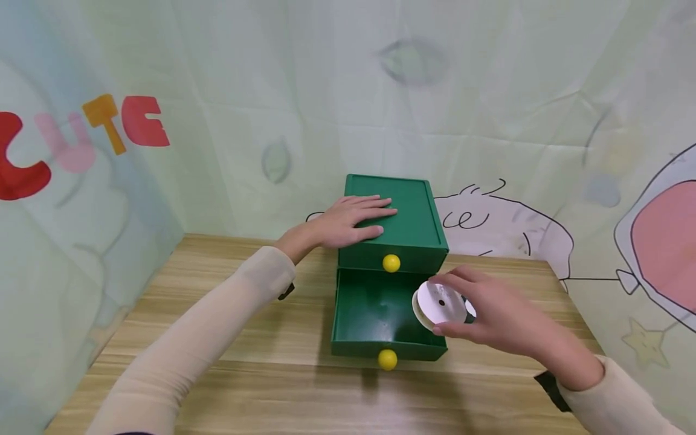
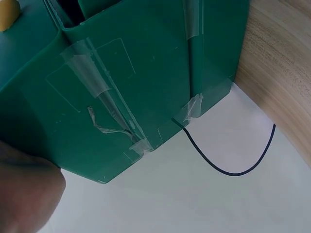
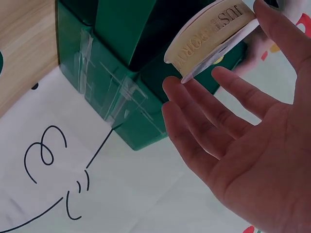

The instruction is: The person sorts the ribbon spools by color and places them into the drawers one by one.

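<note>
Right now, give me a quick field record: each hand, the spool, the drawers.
left hand: flat on top of the green box, fingers straight
right hand: thumb-and-finger grip on the spool
spool: white, cream ribbon, held over the right edge of the lower drawer
lower drawer: pulled open, nothing visible inside, yellow knob
upper drawer: closed, yellow knob
surface: wooden table

spool [image 1: 441, 304] over open drawer [image 1: 375, 314], cabinet [image 1: 397, 223] behind
</note>
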Demonstrator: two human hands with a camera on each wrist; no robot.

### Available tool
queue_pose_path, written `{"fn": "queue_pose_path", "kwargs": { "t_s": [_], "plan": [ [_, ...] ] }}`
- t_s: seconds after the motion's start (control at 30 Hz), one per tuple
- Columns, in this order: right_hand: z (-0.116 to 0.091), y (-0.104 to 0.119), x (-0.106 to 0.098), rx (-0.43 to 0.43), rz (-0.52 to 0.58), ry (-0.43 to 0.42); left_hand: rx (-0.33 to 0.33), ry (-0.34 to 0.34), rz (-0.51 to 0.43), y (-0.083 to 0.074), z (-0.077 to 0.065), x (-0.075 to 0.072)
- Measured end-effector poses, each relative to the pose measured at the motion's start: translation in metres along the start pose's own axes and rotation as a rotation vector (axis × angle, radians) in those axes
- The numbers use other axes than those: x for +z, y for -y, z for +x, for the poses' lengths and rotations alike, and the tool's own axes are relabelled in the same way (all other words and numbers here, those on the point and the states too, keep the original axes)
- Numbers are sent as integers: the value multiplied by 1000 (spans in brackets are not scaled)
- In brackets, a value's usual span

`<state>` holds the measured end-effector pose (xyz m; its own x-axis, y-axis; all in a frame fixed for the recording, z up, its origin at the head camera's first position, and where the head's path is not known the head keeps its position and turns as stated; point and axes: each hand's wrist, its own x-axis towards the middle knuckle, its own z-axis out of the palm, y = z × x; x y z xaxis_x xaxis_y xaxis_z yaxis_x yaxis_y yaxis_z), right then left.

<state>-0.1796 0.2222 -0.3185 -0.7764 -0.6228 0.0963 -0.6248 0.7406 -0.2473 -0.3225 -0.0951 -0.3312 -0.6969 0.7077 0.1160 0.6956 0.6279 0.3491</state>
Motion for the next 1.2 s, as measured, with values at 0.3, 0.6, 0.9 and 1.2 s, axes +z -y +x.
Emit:
{"fn": "queue_pose_path", "kwargs": {
  "t_s": [0.3,0.6,0.9,1.2],
  "plan": [
    [12,8,13,-29,-1,43,1,7,-1,-2,1,0],
    [28,15,21,-57,-27,90,-3,4,3,0,1,0],
    [44,20,25,-119,-44,137,-8,6,-1,-2,1,0],
    [57,22,38,-142,-142,207,-17,10,10,-1,-1,0]
  ]
}}
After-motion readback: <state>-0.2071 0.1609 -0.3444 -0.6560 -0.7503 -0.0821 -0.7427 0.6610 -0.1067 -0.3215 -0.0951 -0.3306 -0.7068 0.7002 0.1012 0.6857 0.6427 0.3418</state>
